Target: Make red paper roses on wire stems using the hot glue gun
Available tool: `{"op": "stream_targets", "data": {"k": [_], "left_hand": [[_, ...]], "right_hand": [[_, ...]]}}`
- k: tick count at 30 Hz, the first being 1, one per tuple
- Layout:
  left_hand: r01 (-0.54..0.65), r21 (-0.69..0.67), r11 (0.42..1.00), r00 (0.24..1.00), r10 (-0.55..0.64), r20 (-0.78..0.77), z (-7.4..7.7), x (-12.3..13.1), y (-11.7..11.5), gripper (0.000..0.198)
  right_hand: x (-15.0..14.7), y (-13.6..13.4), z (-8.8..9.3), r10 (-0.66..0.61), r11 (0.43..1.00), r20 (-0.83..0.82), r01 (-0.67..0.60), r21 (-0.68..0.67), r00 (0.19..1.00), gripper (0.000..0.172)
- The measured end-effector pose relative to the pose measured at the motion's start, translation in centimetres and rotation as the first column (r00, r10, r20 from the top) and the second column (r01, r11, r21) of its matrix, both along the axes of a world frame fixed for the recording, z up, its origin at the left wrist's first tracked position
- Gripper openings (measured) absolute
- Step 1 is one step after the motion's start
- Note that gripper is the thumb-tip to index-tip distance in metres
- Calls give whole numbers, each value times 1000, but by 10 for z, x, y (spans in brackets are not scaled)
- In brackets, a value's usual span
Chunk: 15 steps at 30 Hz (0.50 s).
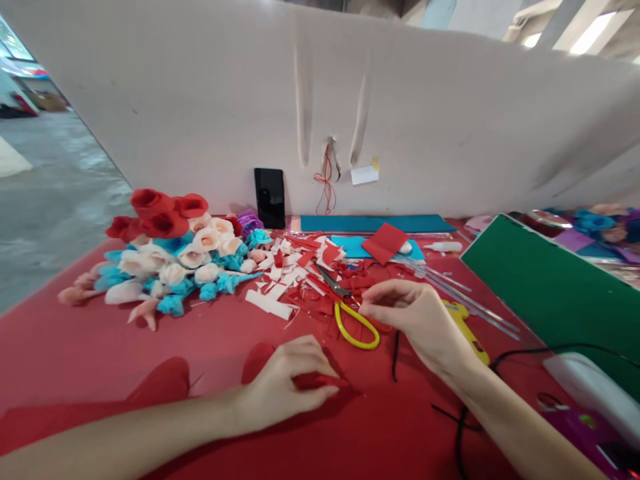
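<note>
My left hand (295, 377) is closed around a red paper flower (320, 381). Its twisted, pointed end sticks out between thumb and fingers, and a rounded red part shows behind the hand. My right hand (407, 310) is raised over the scissors, thumb and fingertips pinched together; whatever they hold, if anything, is too small to make out. Beneath those fingertips lie scissors with yellow handles (357, 332), their blades among red and white paper scraps (300, 260). More red paper (163, 387) lies beside my left forearm.
Left stands a pile of red, white and blue paper flowers (175, 257). A phone (270, 198) leans on the white panel. Right are a yellow glue gun (465, 327), clear sticks (470, 300), a green board (550, 293) and black cable (460, 433). Blue paper (375, 223) lies behind the scraps.
</note>
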<state>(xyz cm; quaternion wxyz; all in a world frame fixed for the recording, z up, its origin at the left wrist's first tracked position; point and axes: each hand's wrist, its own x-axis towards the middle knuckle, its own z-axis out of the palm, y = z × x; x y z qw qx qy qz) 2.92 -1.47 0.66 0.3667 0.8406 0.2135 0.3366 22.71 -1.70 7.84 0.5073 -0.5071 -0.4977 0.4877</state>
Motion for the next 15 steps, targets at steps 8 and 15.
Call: {"op": "stream_targets", "data": {"k": [8, 15], "left_hand": [[5, 10, 1000, 1000, -5, 28, 1, -1, 0, 10], [9, -25, 1000, 999, -8, 41, -5, -3, 0, 11]], "right_hand": [[-7, 4, -4, -1, 1000, 160, 0, 3, 987, 16], [-2, 14, -13, -32, 999, 229, 29, 13, 973, 16]]}}
